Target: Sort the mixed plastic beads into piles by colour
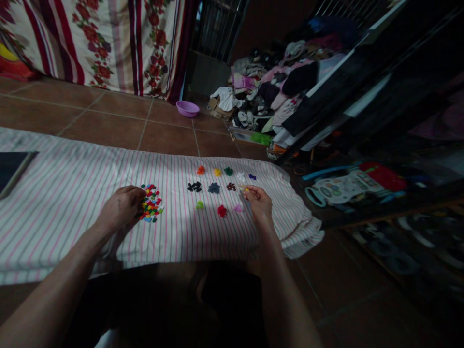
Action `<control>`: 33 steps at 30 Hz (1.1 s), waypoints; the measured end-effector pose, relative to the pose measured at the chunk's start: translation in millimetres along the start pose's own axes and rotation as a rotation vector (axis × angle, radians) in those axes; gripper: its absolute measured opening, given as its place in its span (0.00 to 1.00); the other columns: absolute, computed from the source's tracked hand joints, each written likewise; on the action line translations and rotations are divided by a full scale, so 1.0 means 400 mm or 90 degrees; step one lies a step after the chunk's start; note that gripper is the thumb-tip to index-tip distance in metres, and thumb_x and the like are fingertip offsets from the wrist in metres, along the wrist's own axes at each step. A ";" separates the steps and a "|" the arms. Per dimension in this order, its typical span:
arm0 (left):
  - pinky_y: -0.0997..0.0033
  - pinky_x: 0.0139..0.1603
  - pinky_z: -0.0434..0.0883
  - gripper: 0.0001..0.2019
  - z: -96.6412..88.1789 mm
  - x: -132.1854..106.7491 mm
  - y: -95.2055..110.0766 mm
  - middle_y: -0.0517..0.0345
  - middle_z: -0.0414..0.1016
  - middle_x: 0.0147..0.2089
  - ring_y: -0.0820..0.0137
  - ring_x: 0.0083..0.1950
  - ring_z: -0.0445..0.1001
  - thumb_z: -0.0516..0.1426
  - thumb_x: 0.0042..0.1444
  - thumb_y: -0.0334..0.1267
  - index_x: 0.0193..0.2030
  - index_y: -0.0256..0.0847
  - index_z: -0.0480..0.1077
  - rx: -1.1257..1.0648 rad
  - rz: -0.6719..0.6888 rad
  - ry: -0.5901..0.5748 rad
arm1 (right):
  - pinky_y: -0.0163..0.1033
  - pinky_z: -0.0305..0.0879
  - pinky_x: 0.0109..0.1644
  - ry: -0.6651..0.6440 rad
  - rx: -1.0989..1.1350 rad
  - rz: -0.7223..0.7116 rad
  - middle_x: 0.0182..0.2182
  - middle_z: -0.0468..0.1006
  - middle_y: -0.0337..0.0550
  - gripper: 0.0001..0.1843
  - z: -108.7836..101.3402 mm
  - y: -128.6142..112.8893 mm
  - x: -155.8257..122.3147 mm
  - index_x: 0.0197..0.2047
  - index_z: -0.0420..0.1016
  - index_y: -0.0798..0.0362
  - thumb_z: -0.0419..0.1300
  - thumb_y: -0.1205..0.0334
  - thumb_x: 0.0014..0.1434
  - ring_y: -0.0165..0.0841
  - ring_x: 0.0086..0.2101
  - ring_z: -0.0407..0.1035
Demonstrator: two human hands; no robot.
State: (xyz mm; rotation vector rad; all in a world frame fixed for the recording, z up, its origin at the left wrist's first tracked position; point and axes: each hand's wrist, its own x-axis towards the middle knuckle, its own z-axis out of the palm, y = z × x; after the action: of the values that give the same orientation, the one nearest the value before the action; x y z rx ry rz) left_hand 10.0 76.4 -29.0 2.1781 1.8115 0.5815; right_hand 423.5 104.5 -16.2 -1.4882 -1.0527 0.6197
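Observation:
My left hand (121,208) rests at the left edge of a mixed pile of small coloured pieces (151,205). Its fingers are curled together, and whatever they may hold is hidden. My right hand (260,202) pinches a small yellowish piece (247,190) between thumb and fingertips, beside the white pieces (241,177). Around it lie small single-colour heaps: brown (231,186), pink (238,208), red (222,210), dark grey (213,187), black (195,186), lime green (199,205), orange (200,170), yellow (217,172), dark green (228,171) and purple (253,177).
A striped cloth (72,193) covers the low work surface, with a dark flat panel (14,169) at its left end. Beyond it, a purple basin (187,108) stands on the tiled floor near heaped clothes (275,92). Shelving with various items lines the right.

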 end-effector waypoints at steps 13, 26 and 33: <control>0.64 0.53 0.70 0.18 -0.017 0.000 0.023 0.48 0.78 0.50 0.62 0.50 0.74 0.47 0.54 0.32 0.44 0.38 0.75 0.032 -0.017 -0.024 | 0.45 0.71 0.49 -0.046 0.057 -0.010 0.36 0.82 0.48 0.22 0.205 0.031 0.001 0.42 0.79 0.56 0.62 0.52 0.47 0.38 0.39 0.76; 0.63 0.54 0.71 0.17 -0.005 -0.008 0.005 0.49 0.79 0.48 0.64 0.49 0.75 0.46 0.59 0.35 0.44 0.40 0.76 -0.015 0.011 0.016 | 0.47 0.66 0.55 -0.071 -0.303 -0.115 0.38 0.82 0.47 0.19 0.254 0.007 0.185 0.40 0.80 0.54 0.51 0.66 0.50 0.39 0.44 0.74; 0.64 0.50 0.72 0.16 -0.017 -0.002 0.018 0.51 0.79 0.47 0.64 0.48 0.75 0.46 0.60 0.35 0.42 0.41 0.76 0.019 -0.002 -0.006 | 0.45 0.65 0.57 -0.150 -0.409 -0.169 0.37 0.82 0.45 0.18 0.285 0.012 0.225 0.33 0.81 0.51 0.53 0.73 0.43 0.40 0.45 0.74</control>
State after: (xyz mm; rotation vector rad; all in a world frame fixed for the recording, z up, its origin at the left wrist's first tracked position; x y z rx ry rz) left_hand 13.4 73.7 -20.0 2.1935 1.8294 0.5464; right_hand 369.5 238.9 -28.3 -1.7977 -1.7118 0.2746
